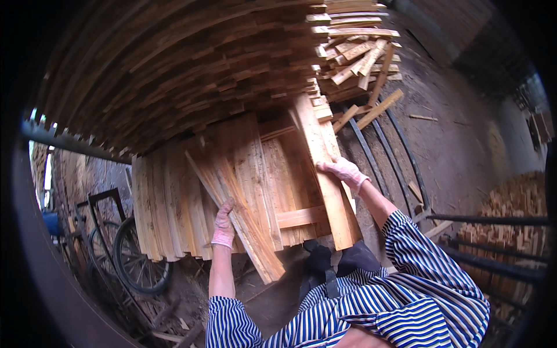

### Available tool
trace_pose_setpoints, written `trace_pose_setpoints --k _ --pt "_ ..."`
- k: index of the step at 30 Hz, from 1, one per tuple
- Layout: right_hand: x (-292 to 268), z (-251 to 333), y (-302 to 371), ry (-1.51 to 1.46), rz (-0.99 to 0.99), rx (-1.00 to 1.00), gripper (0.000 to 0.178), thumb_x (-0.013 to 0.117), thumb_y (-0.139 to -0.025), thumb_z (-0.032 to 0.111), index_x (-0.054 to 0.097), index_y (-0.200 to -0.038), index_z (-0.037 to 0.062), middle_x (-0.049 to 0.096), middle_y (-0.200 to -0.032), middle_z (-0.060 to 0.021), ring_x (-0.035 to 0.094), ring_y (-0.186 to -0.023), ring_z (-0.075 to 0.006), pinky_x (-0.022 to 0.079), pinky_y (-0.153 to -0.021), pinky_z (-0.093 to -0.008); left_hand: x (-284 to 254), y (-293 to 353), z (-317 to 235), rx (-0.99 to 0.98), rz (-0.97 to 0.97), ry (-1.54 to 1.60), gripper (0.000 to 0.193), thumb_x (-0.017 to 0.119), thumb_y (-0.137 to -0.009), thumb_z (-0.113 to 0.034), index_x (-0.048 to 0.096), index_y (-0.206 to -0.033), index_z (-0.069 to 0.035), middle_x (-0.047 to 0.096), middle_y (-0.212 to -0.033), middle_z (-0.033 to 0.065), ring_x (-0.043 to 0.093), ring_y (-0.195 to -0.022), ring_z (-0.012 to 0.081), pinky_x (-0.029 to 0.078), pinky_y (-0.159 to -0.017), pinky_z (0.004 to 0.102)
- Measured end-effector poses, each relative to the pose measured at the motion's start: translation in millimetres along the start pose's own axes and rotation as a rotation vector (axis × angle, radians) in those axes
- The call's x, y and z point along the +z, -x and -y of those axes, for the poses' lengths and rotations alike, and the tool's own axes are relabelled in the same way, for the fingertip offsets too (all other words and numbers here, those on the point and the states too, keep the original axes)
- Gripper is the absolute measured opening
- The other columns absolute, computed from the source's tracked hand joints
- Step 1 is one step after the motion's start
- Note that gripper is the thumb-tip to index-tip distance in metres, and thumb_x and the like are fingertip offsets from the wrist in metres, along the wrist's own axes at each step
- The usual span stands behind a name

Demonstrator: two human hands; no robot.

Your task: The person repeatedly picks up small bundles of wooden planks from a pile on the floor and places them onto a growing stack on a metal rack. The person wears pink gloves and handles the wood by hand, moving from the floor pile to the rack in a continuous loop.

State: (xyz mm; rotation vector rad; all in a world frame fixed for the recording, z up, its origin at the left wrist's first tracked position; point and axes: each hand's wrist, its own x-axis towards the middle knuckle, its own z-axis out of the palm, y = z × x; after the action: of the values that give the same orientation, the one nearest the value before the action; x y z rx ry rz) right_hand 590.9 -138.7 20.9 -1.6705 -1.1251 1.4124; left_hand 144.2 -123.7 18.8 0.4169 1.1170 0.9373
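My left hand (pixel 224 223), in a pinkish work glove, is closed on the edge of a narrow wooden board (pixel 235 211) that lies slantwise over the row of boards. Its near end juts out past that row toward me. My right hand (pixel 343 171), gloved alike, grips the right edge of a long pale plank (pixel 326 180) standing out along the right side. Between the two hands lie several flat boards (pixel 174 203) side by side, with a short crosspiece (pixel 301 217) near the front. The fingers under each board are partly hidden.
A tall stack of boards (pixel 191 69) rises beyond the row. Loose slats (pixel 362 61) lie heaped at the far right, near dark metal rails (pixel 380 151). At left stands a spoked wheel (pixel 139 258) with a metal frame. More cut wood (pixel 505 226) is piled at right behind black bars (pixel 493 220).
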Motion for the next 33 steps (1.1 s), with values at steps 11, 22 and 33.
trace_pose_setpoints --k 11,22,33 --pt "64.0 79.8 55.8 0.614 -0.411 0.024 0.076 0.069 -0.084 0.023 0.037 -0.152 0.0214 0.045 -0.141 -0.0276 0.052 -0.125 -0.0444 0.047 -0.105 -0.047 -45.2 -31.1 20.0 0.077 -0.075 -0.048 0.053 0.067 -0.088 -0.029 0.059 -0.132 -0.001 0.065 -0.126 0.0095 0.058 -0.12 0.0233 0.04 -0.11 0.0372" --pt "172.4 87.5 12.8 0.532 -0.238 0.061 0.07 0.069 -0.085 0.034 0.041 -0.148 0.0239 0.046 -0.141 -0.0219 0.051 -0.127 -0.0397 0.047 -0.101 -0.0487 -84.7 -30.6 16.3 -0.03 -0.039 0.098 0.05 0.078 -0.083 -0.026 0.061 -0.124 -0.003 0.069 -0.114 0.0107 0.067 -0.102 0.027 0.055 -0.093 0.0428" --pt "96.2 71.3 33.8 0.944 -0.514 -0.017 0.08 0.075 -0.079 0.022 0.036 -0.15 0.0153 0.042 -0.145 -0.0248 0.044 -0.132 -0.047 0.04 -0.109 -0.0507 -31.7 -20.7 9.2 -0.067 0.029 0.013 0.049 0.074 -0.085 -0.028 0.059 -0.127 -0.005 0.068 -0.113 0.0082 0.066 -0.102 0.0251 0.055 -0.093 0.041"
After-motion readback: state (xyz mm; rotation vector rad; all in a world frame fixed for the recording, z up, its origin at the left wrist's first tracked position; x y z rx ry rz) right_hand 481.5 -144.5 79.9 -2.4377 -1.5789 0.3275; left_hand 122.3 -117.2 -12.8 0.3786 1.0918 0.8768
